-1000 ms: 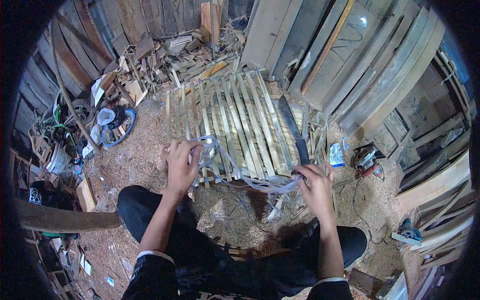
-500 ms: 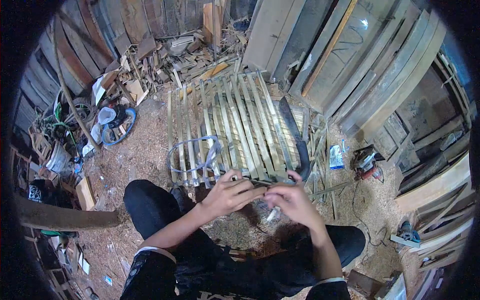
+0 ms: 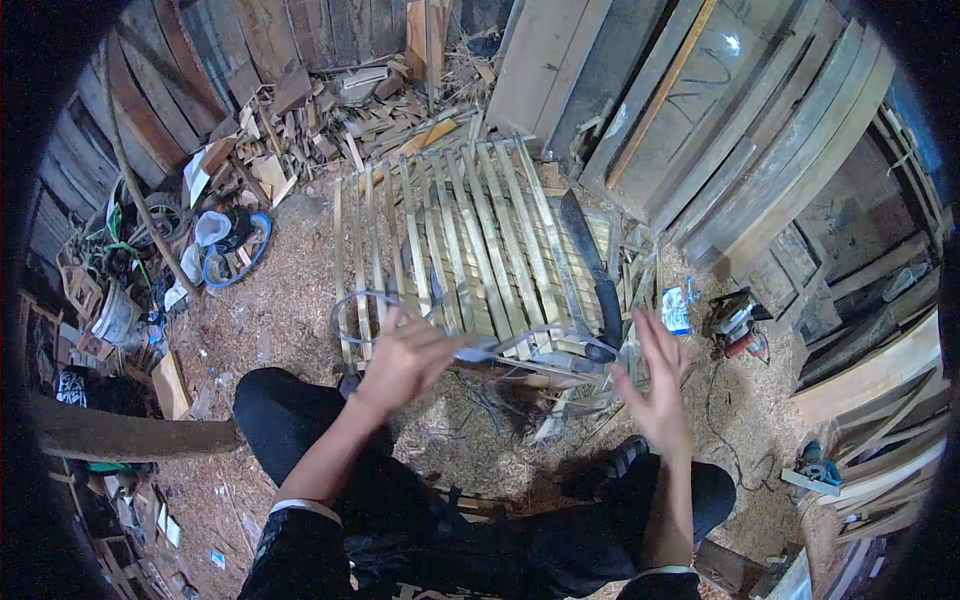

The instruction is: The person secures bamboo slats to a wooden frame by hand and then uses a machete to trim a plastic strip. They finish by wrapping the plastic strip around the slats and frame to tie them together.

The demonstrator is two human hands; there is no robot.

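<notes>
In the head view, a frame of pale bamboo slats (image 3: 490, 240) lies before my knees. My left hand (image 3: 402, 362) is closed on a pale plastic strip (image 3: 540, 335) at the slats' near left edge. From there the strip runs across the near ends of the slats and loops close to my right hand (image 3: 655, 385). That hand is raised at the near right corner, thumb and fingers apart. A machete (image 3: 592, 255) with a black handle rests along the slats' right side, its handle end right beside the strip.
Wood offcuts (image 3: 340, 115) are heaped at the back. Long boards (image 3: 770, 150) lean at the right. A red-and-grey power tool (image 3: 738, 335) with a cord lies on the sawdust floor. To the left are a blue-rimmed basin (image 3: 262, 255) and a white bucket (image 3: 118, 318).
My hands, close together over the near slat ends before, have moved apart, left hand leftward and right hand rightward. The strip now stretches across between them.
</notes>
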